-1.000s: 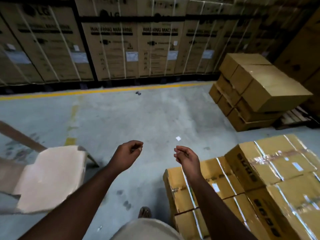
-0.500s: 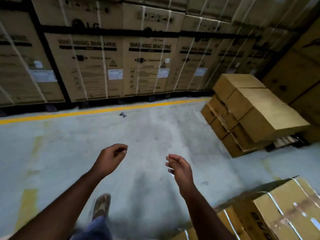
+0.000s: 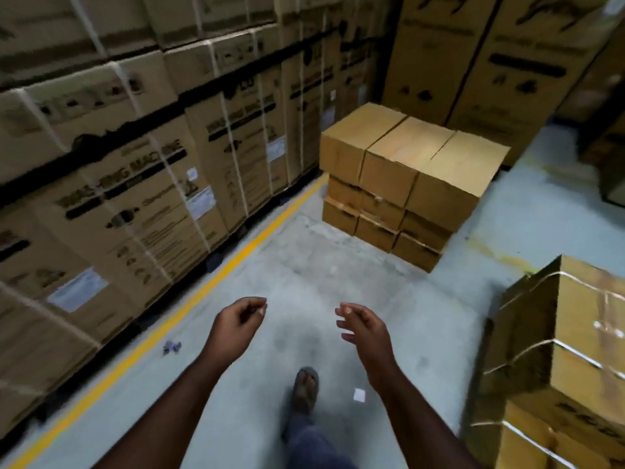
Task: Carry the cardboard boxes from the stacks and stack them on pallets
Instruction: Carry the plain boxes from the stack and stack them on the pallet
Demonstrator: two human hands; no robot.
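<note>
Cartons of washing machines [image 3: 142, 184], tall, printed and bound with white straps, line the left side in a long wall, and a yellow line [image 3: 209, 286] painted on the grey concrete floor [image 3: 304, 265] runs along their foot. More tall printed cartons [image 3: 500, 55] stand at the far right. Between them, ahead, plain brown cardboard boxes [image 3: 406, 164] sit in a neat block three layers high, with smooth matt faces and square edges; whatever they rest on is hidden. Near the right edge stands another stack of boxes [image 3: 575, 350], glossy with clear tape and strapped, its print too blurred to read. A crumpled blue scrap [image 3: 171, 346] lies by the yellow line and a small white square [image 3: 359, 395] lies beside a sandalled foot [image 3: 306, 387]. The left hand [image 3: 236, 324] has its fingers loosely curled, and the right hand [image 3: 363, 328] is relaxed with fingers spread; both hold nothing, above bare floor.
</note>
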